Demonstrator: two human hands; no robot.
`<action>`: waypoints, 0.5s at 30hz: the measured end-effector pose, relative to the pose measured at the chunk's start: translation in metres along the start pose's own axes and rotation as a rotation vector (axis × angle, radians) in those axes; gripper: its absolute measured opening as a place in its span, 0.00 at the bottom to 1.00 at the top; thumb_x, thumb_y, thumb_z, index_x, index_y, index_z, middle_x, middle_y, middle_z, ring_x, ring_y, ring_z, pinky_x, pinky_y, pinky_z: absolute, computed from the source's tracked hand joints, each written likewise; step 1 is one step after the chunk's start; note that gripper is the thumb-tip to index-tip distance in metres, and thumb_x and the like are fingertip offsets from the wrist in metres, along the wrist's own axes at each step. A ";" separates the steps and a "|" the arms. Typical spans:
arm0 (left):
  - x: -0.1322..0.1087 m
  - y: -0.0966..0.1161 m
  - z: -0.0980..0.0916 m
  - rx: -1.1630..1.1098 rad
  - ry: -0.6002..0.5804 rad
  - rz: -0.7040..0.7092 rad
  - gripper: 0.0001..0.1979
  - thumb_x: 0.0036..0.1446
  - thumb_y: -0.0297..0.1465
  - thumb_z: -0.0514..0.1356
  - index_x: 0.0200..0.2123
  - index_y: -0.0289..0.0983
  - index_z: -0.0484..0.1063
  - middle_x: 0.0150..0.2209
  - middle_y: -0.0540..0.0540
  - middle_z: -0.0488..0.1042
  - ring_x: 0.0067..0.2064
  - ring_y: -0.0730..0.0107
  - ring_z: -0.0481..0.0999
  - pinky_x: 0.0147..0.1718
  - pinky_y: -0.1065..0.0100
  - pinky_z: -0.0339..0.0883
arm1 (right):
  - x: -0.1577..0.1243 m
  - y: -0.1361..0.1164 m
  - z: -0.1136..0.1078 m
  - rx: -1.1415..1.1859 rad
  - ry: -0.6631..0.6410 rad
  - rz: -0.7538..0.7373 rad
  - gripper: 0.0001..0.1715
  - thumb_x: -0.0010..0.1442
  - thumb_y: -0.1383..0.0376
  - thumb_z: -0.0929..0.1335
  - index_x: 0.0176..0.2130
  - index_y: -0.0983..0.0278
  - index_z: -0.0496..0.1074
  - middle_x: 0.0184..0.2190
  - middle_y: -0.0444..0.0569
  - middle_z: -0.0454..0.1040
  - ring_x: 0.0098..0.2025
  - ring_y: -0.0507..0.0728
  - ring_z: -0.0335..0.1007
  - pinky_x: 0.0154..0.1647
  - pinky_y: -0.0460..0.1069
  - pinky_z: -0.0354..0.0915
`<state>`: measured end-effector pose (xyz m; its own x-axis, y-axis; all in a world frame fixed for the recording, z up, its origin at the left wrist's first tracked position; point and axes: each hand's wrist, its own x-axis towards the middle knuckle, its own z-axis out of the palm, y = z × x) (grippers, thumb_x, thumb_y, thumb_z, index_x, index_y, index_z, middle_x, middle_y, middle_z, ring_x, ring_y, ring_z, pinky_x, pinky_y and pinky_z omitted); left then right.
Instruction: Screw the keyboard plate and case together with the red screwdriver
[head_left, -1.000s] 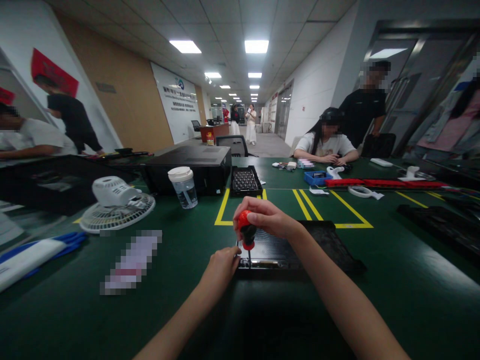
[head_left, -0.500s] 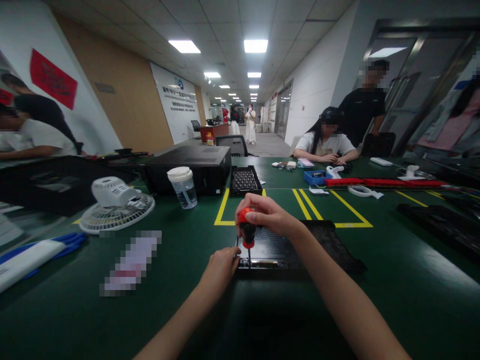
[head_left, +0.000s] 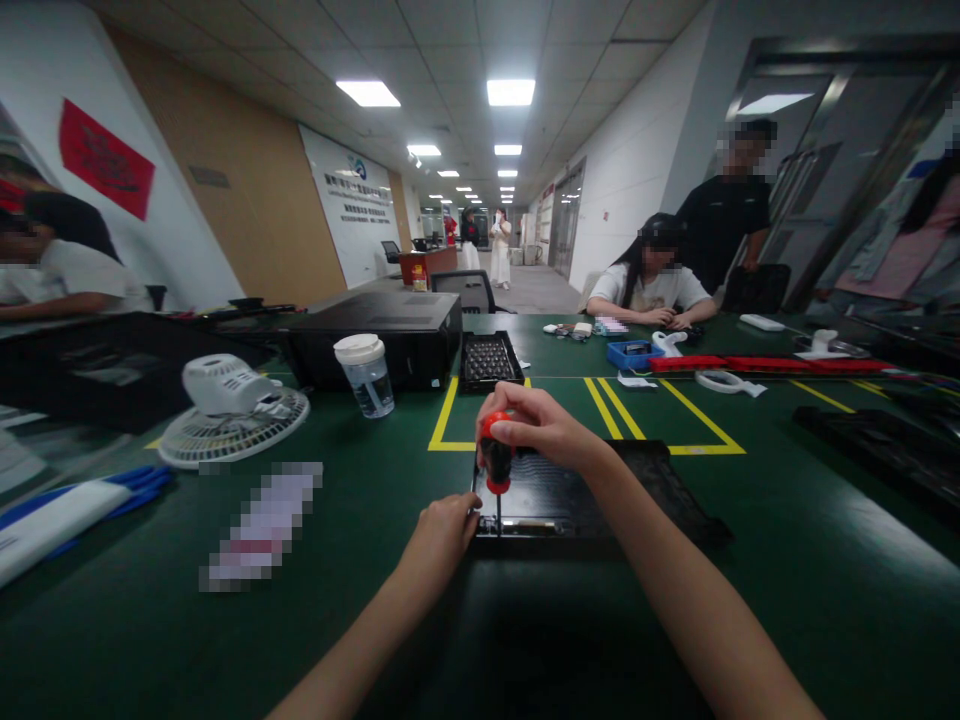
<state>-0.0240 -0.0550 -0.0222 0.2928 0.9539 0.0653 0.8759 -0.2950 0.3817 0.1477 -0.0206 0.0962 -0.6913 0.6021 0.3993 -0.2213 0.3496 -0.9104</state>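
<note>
My right hand [head_left: 536,425] is closed around the red and black handle of a screwdriver [head_left: 498,470]. The tool stands upright, its shaft pointing down at the near left part of a flat black panel [head_left: 600,490]. A shiny strip [head_left: 532,527] runs along the panel's near edge beside the tip; whether a screw is under the tip is too small to tell. At the panel's left edge, my left hand [head_left: 444,535] is closed on the rim, its fingertips partly hidden. The panel lies flat on the green table [head_left: 360,630].
To the left are a white fan [head_left: 232,410], a lidded plastic cup [head_left: 366,375] and blue gloves [head_left: 142,490]. A black case [head_left: 382,340] and a black tray of screws or small parts [head_left: 491,362] stand behind. A blue box [head_left: 634,354] sits back right, near a seated person [head_left: 652,280].
My right hand has shifted very slightly, its fingers turned a little around the screwdriver handle. My left hand and the panel stay put.
</note>
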 end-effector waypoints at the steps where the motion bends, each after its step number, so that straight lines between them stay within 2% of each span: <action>1: 0.000 0.000 0.000 -0.003 0.004 0.005 0.12 0.56 0.29 0.50 0.40 0.38 0.71 0.40 0.44 0.75 0.40 0.68 0.74 0.38 0.71 0.62 | 0.000 0.000 0.000 -0.006 0.001 -0.002 0.11 0.56 0.62 0.66 0.32 0.67 0.62 0.31 0.47 0.69 0.29 0.52 0.70 0.30 0.49 0.68; 15: 0.000 0.002 -0.002 0.002 -0.010 -0.016 0.12 0.56 0.29 0.50 0.40 0.39 0.71 0.40 0.44 0.75 0.41 0.69 0.73 0.39 0.71 0.62 | 0.001 -0.006 0.004 -0.075 0.043 0.007 0.12 0.53 0.63 0.68 0.30 0.67 0.62 0.29 0.46 0.67 0.29 0.51 0.69 0.28 0.46 0.66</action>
<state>-0.0230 -0.0557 -0.0195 0.2828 0.9579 0.0502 0.8814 -0.2801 0.3805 0.1458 -0.0249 0.1020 -0.6621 0.6345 0.3989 -0.1636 0.3972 -0.9031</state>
